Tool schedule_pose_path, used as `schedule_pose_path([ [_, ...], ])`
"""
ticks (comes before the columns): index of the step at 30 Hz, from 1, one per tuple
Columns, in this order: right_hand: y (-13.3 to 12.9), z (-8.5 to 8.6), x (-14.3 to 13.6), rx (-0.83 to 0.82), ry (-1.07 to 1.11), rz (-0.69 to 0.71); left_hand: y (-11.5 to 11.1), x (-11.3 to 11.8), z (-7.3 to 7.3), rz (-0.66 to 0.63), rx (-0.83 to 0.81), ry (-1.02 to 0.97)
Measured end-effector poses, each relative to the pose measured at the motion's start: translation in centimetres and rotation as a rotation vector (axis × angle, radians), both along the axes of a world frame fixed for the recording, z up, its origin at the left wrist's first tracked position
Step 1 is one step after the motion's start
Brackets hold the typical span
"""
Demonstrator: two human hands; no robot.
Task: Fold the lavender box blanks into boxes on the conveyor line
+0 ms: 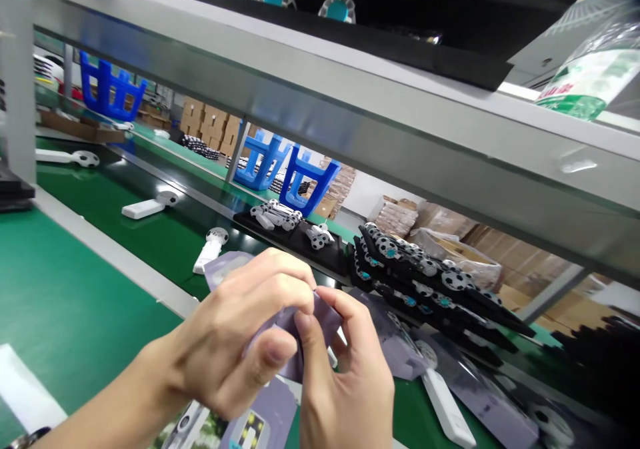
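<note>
In front of me, my left hand [245,329] and my right hand [345,362] meet at a lavender cardboard box [327,316]. My left fingers curl over its upper edge, with the thumb held away. My right thumb and index finger pinch the edge. Below my hands shows a lavender panel with a printed picture [265,412]; I cannot tell whether it belongs to the same box. Just beyond lies a white-handled device with a football-patterned round head [210,252]. To the right, a similar white device [447,406] rests near another lavender box [480,396].
More football-patterned devices [150,206] lie along the green belt [110,236]. Black trays [430,282] full of them are stacked at right. A grey metal beam [320,102] crosses overhead. Blue plastic stools [307,179] and cardboard boxes [205,122] stand behind.
</note>
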State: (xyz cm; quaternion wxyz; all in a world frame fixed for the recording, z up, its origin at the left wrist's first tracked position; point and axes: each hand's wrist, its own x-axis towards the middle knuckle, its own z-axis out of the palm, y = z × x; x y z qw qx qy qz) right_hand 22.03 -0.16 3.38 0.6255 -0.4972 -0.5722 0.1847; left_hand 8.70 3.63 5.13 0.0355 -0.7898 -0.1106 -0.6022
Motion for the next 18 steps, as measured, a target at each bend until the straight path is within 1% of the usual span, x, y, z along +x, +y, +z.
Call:
schedule_pose_path([
  [3, 0.2, -0.3, 0.4, 0.098, -0.157, 0.005, 0.1, 0.1, 0.0, -0.047, -0.040, 0.000],
  [5, 0.2, -0.3, 0.9, 0.183, -0.297, 0.035, 0.2, -0.1, 0.1, -0.083, -0.089, -0.040],
  [7, 0.2, -0.2, 1.5, 0.236, -0.389, 0.082, 0.2, -0.3, 0.2, -0.126, -0.124, -0.084],
  [9, 0.2, 0.0, 1.8, 0.220, -0.410, 0.095, 0.1, -0.5, 0.2, -0.157, -0.130, -0.092],
  [10, 0.2, 0.0, 1.8, 0.208, -0.414, 0.079, 0.0, -0.6, 0.2, -0.156, -0.119, -0.073],
  [12, 0.1, 0.0, 1.6, 0.211, -0.412, -0.008, -0.1, -0.7, 0.1, -0.134, -0.092, -0.048],
  [14, -0.1, 0.0, 1.1, 0.228, -0.414, -0.077, -0.1, -0.7, -0.1, -0.145, -0.111, -0.066],
  [16, -0.4, 0.0, 0.8, 0.220, -0.451, -0.055, -0.1, -0.6, -0.4, -0.197, -0.172, -0.140],
  [18, -0.5, -0.1, 1.0, 0.236, -0.547, -0.002, 0.0, -0.5, -0.7, -0.222, -0.192, -0.161],
])
